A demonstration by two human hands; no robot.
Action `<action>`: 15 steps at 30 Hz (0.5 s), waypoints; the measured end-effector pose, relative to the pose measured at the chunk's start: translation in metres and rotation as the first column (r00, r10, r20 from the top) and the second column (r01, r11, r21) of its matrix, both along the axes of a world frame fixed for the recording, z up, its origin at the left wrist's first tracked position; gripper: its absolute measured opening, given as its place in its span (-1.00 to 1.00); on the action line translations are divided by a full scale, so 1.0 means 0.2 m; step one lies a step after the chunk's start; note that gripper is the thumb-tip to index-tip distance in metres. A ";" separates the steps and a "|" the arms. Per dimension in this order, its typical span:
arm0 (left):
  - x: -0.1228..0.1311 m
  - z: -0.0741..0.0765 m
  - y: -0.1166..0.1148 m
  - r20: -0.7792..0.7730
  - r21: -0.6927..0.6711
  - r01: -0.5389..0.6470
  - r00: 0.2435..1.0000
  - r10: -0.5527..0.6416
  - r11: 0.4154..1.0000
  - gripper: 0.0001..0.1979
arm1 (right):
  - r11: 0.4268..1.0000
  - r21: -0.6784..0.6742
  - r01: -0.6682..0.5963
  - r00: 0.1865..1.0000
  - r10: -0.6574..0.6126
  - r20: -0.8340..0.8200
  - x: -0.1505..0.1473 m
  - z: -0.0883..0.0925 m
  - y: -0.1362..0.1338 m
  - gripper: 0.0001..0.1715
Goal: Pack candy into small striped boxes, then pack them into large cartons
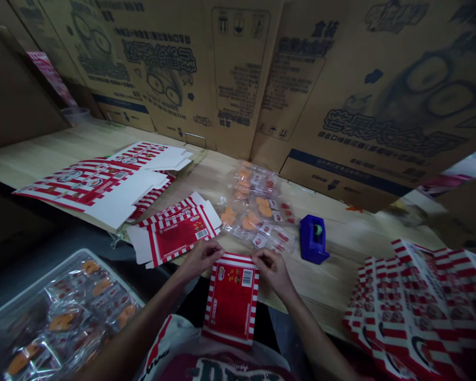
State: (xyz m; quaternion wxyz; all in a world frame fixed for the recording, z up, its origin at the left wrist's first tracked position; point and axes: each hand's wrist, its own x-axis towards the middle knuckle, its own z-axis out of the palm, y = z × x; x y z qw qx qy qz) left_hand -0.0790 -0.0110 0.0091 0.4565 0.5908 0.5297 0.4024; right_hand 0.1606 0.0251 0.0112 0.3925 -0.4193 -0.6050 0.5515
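Observation:
A red carton (pixel 232 301) with red-and-white striped edges and a barcode is held upright against my body, over the table's front edge. My left hand (pixel 203 257) pinches its upper left corner, and my right hand (pixel 273 269) pinches the upper right one. Just beyond my left hand lies a small stack of flat red cartons (pixel 178 233) with white flaps. Clear packets (pixel 257 209) with orange and red pieces are spread on the table ahead of my hands. A blue tape dispenser (pixel 313 239) stands beyond my right hand.
Large flat striped carton sheets (pixel 99 180) lie at the left of the wooden table (pixel 353 251). A white-rimmed tub (pixel 81 254) of clear packets is at lower left. Striped boxes (pixel 420 307) stand in rows at right. Big brown cardboard boxes (pixel 238 69) wall off the back.

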 end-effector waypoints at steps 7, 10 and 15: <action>0.04 -0.02 -0.08 -0.057 0.099 -0.115 0.991 0.121 0.988 -0.84 | 0.990 0.134 0.051 0.998 -0.054 0.015 0.01 -0.06 -0.12 -0.91; 0.04 -0.03 -0.08 -0.045 0.090 -0.165 0.985 0.169 0.982 -0.81 | 0.941 0.278 0.194 0.974 -0.220 0.063 0.10 -0.05 -0.09 -0.82; 0.02 -0.08 -0.08 0.098 -0.004 -0.123 0.988 0.123 0.992 -0.72 | 0.532 0.413 0.739 0.564 -0.824 0.051 0.51 -0.05 0.09 -0.66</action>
